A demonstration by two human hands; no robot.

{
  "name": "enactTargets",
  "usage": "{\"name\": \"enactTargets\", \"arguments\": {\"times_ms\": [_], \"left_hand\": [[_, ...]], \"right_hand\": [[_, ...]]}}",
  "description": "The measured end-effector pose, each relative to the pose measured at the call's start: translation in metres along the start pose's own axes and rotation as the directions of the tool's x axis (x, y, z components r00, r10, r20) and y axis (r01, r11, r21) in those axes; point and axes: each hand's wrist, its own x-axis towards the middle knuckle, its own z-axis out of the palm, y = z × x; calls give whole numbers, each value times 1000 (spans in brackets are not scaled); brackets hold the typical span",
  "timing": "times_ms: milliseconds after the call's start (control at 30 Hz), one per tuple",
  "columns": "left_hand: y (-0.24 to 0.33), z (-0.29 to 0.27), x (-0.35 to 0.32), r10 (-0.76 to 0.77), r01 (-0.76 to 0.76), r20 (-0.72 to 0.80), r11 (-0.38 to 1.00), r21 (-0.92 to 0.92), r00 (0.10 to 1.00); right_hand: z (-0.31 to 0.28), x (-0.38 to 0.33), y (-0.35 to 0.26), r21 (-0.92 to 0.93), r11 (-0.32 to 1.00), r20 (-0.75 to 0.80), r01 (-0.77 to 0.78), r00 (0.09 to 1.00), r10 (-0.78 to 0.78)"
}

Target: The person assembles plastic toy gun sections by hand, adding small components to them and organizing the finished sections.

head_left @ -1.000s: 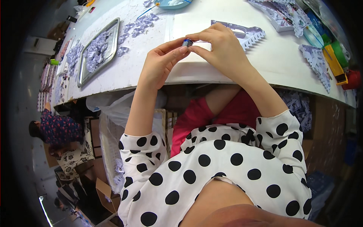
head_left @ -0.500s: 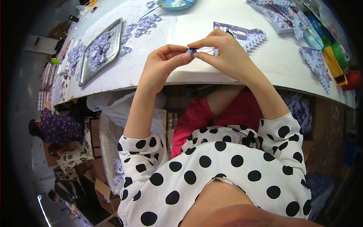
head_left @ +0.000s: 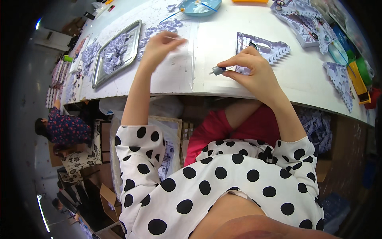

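My right hand (head_left: 252,71) pinches a small grey motor (head_left: 217,71) between thumb and fingertips, just above the table. The motor has a dark blue end toward the fingers and a thin pale tip pointing left. Beyond and partly behind this hand lies a pale lilac plastic shell (head_left: 274,49) with a serrated edge and a dark round part. My left hand (head_left: 161,47) is apart from the motor, over the table near loose lilac plastic pieces (head_left: 169,26). Its fingers are stretched out and somewhat blurred, and nothing shows in them.
A metal tray (head_left: 95,77) of lilac pieces stands at left. At the back is a blue dish (head_left: 207,12) with white stuff and brushes. More shells (head_left: 338,81) and a yellow bin (head_left: 358,85) sit at right. Another person (head_left: 67,127) sits far left.
My left hand has let go of the motor and moved left and away from my right hand. The right hand keeps the motor. The view has shifted slightly.
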Motion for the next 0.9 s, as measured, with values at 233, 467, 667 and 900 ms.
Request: {"name": "enactTargets", "arguments": {"times_ms": [233, 467, 667, 900], "left_hand": [[-59, -16, 44, 70, 144, -384, 853, 502, 921], [-26, 22, 3, 196, 20, -378, 868, 497, 905], [51, 99, -99, 355, -244, -252, 891, 382, 900], [50, 132, -113, 419, -252, -381, 874, 416, 824]], "right_hand": [[-3, -9, -10, -94, 992, -149, 78, 985, -92], [0, -13, 2, -190, 979, -280, 80, 951, -132], [9, -7, 5, -212, 970, -279, 115, 944, -173], [21, -15, 7, -370, 921, -199, 121, 958, -206]]}}
